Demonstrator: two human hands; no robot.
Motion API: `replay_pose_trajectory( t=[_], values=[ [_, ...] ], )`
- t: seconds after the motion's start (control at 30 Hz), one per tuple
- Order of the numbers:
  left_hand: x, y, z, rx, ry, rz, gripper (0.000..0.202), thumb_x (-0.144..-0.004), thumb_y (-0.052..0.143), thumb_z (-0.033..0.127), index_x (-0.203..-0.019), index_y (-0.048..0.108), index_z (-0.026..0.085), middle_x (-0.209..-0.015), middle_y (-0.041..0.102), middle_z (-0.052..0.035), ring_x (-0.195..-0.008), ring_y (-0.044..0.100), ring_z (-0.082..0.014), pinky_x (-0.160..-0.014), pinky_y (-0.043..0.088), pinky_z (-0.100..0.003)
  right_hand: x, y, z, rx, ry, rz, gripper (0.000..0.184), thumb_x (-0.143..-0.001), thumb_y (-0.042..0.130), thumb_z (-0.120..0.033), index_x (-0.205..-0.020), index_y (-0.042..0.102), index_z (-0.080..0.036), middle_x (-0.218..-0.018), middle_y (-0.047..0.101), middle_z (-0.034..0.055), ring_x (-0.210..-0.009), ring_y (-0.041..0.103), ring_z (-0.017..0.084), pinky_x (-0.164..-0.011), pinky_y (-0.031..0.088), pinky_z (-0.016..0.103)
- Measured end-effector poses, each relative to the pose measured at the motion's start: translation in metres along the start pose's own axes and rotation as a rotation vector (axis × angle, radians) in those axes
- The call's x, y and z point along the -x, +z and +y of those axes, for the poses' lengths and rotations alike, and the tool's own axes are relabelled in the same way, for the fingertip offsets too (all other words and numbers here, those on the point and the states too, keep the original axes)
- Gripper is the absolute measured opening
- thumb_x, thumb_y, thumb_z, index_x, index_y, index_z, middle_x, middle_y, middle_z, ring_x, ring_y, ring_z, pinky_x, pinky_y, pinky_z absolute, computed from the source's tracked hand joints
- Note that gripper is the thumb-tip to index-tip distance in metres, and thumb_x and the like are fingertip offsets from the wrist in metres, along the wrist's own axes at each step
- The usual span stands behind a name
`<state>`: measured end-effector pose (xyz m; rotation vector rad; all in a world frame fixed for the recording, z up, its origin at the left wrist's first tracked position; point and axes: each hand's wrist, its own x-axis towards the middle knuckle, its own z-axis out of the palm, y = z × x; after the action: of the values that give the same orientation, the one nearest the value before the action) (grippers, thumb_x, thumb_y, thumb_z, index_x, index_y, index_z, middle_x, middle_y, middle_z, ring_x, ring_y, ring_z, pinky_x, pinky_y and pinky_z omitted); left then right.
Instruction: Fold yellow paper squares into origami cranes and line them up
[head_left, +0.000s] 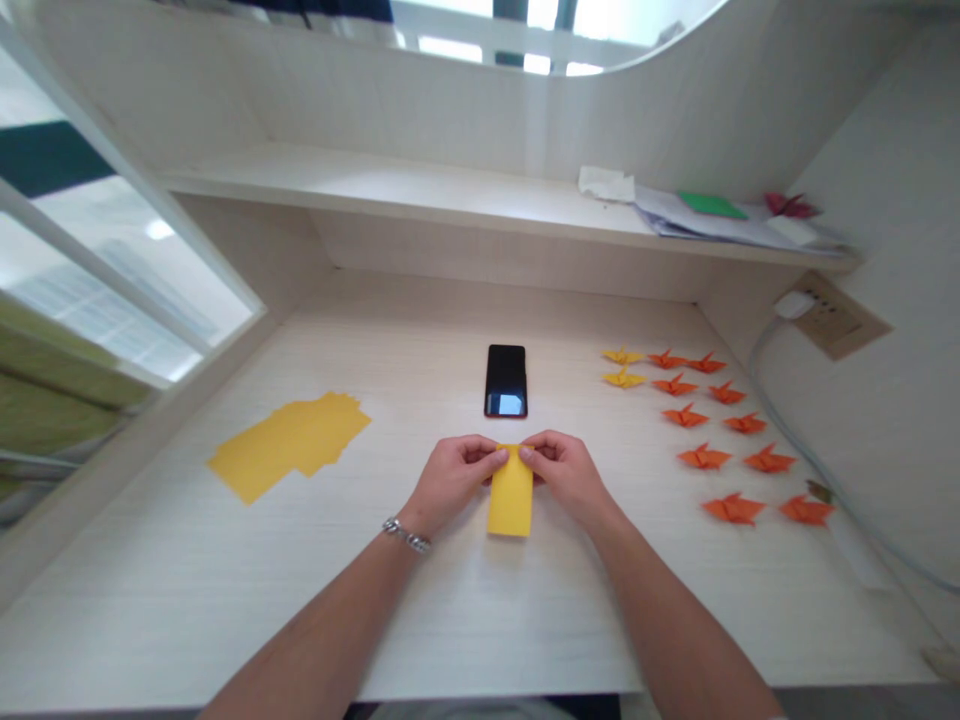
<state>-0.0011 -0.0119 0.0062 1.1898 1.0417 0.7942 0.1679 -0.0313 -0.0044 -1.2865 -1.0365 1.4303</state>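
Head view: the left hand point(459, 478) and the right hand point(568, 472) meet near the middle of the pale wood-grained worktop point(427, 630), with a narrow rectangle of plain yellow paper point(511, 503) between them. Each hand pinches an upper corner, thumb on top and the other fingers partly hidden under the sheet, so both grips are narrow and closed on the paper. The rest of it extends from the thumbs toward the person.

The paper is longer than it is wide, with straight sides and an even yellow face. Whether it is one layer or several cannot be told.

The worktop's front edge runs below the paper, with pale surface between the two. Just beyond the fingertips lies a black rectangular smartphone point(506, 378), near but not touching. To the left, well apart from the left hand, is a spread of overlapping yellow paper sheets point(291, 445). To the right, well apart from the right hand, stand two small yellow folded-paper cranes point(624, 379) and ten orange folded-paper cranes point(703, 457), set in rows near a pale grey cable point(796, 447) along the right side. A raised pale wooden shelf point(420, 185) borders the back.
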Motion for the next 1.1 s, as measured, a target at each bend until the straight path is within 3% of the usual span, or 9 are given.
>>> replay_pose_trajectory(
  t=[0.1,0.3,0.47,0.73,0.97,1.1],
  values=[
    [0.0,0.0,-0.001,0.022,-0.007,-0.038,0.031,-0.067,0.074,0.033,-0.089,0.069,0.012,-0.082,0.072,-0.0074,-0.075,0.066,-0.0192,-0.067,0.052,-0.028,-0.001,-0.002,0.001,-0.006,-0.038,0.04,0.028,-0.066,0.072,-0.04,-0.076,0.063,-0.016,-0.067,0.067,0.002,-0.058,0.062,0.015,-0.055,0.052,0.027],
    [-0.001,-0.006,-0.001,-0.029,0.013,-0.021,0.026,-0.069,0.071,0.033,-0.087,0.07,0.014,-0.085,0.073,-0.0078,-0.075,0.066,-0.0196,-0.066,0.052,-0.028,0.003,-0.009,-0.006,0.103,-0.005,-0.111,0.022,-0.068,0.072,-0.033,-0.076,0.064,-0.014,-0.056,0.065,0.001,-0.05,0.06,0.012,-0.051,0.049,0.024],
    [0.0,-0.009,0.001,0.012,-0.014,-0.083,0.023,-0.068,0.071,0.029,-0.086,0.07,0.014,-0.081,0.073,-0.0068,-0.072,0.066,-0.019,-0.064,0.051,-0.028,0.005,-0.008,-0.009,0.005,0.018,-0.11,0.03,-0.064,0.074,-0.034,-0.085,0.069,-0.014,-0.057,0.067,0.0014,-0.049,0.061,0.013,-0.05,0.05,0.024],
    [0.0,-0.01,0.0,0.037,-0.011,-0.078,0.023,-0.068,0.071,0.028,-0.087,0.07,0.014,-0.081,0.073,-0.0065,-0.072,0.066,-0.0188,-0.065,0.052,-0.028,0.006,-0.007,-0.011,-0.104,0.055,-0.08,0.031,-0.057,0.079,-0.031,-0.083,0.074,-0.014,-0.057,0.068,0.0037,-0.049,0.063,0.013,-0.051,0.051,0.024],
    [0.002,-0.008,0.004,-0.006,0.017,-0.013,0.018,-0.066,0.072,0.026,-0.08,0.072,0.015,-0.078,0.073,-0.0067,-0.071,0.067,-0.0194,-0.063,0.052,-0.027,0.005,-0.011,-0.009,-0.154,0.064,-0.133,0.03,-0.056,0.08,-0.028,-0.082,0.075,-0.014,-0.058,0.07,0.0049,-0.052,0.064,0.014,-0.055,0.053,0.027],
    [0.004,-0.009,0.006,0.024,0.025,-0.037,0.016,-0.067,0.071,0.024,-0.079,0.073,0.015,-0.079,0.073,-0.007,-0.071,0.067,-0.0195,-0.064,0.053,-0.027,0.006,-0.012,-0.011,-0.2,0.064,-0.16,0.028,-0.056,0.08,-0.026,-0.081,0.075,-0.015,-0.061,0.07,0.0056,-0.054,0.065,0.015,-0.058,0.054,0.028]
  ],
)
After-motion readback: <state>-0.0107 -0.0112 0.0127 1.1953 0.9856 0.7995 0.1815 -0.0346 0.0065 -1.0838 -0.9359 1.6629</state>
